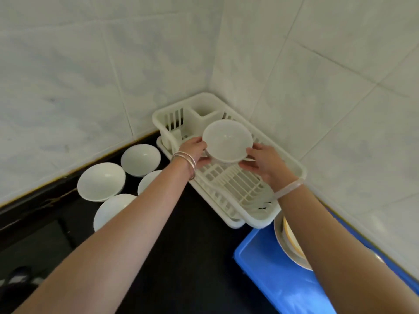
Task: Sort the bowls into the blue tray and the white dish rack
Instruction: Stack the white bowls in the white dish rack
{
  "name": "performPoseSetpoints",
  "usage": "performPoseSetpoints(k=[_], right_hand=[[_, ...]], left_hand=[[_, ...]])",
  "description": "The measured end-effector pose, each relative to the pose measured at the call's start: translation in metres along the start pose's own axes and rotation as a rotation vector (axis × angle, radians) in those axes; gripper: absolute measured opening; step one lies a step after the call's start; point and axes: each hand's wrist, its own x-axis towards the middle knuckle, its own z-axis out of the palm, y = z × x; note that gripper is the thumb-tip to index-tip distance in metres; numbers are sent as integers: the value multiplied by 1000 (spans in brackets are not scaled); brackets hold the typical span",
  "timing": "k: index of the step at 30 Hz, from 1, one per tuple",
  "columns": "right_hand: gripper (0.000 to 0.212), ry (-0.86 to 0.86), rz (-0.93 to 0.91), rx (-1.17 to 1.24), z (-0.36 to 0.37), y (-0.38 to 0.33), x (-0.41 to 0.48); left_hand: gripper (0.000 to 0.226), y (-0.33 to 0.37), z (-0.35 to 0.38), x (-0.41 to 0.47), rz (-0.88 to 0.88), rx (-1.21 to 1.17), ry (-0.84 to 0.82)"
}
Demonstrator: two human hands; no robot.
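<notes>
A white bowl [227,140] hangs above the white dish rack [292,171], which stands in the tiled corner. My left hand [195,151] grips the bowl's left rim and my right hand [264,160] grips its right side and underside. Several more white bowls [101,181] stand on the dark counter to the left, partly hidden by my left forearm. The blue tray [274,275] lies at the lower right with stacked dishes [288,241] in it, half covered by my right forearm.
The black countertop [197,245] runs between the bowls and the tray. Tiled walls [136,64] close off the back and right side right behind the rack. A cutlery compartment [204,111] sits at the rack's far end.
</notes>
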Motion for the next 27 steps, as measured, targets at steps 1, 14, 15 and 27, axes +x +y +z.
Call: performPoseSetpoints(k=[1, 14, 15, 27], right_hand=[[36, 4, 12, 12, 0, -1, 12], [14, 19, 126, 28, 19, 14, 110], [15, 21, 128, 30, 19, 15, 114], [30, 5, 91, 62, 23, 21, 128]], left_hand=[[38, 1, 5, 13, -11, 21, -1], [41, -7, 13, 109, -108, 248, 66], [41, -9, 13, 112, -119, 230, 72], [41, -11, 13, 127, -117, 224, 103]])
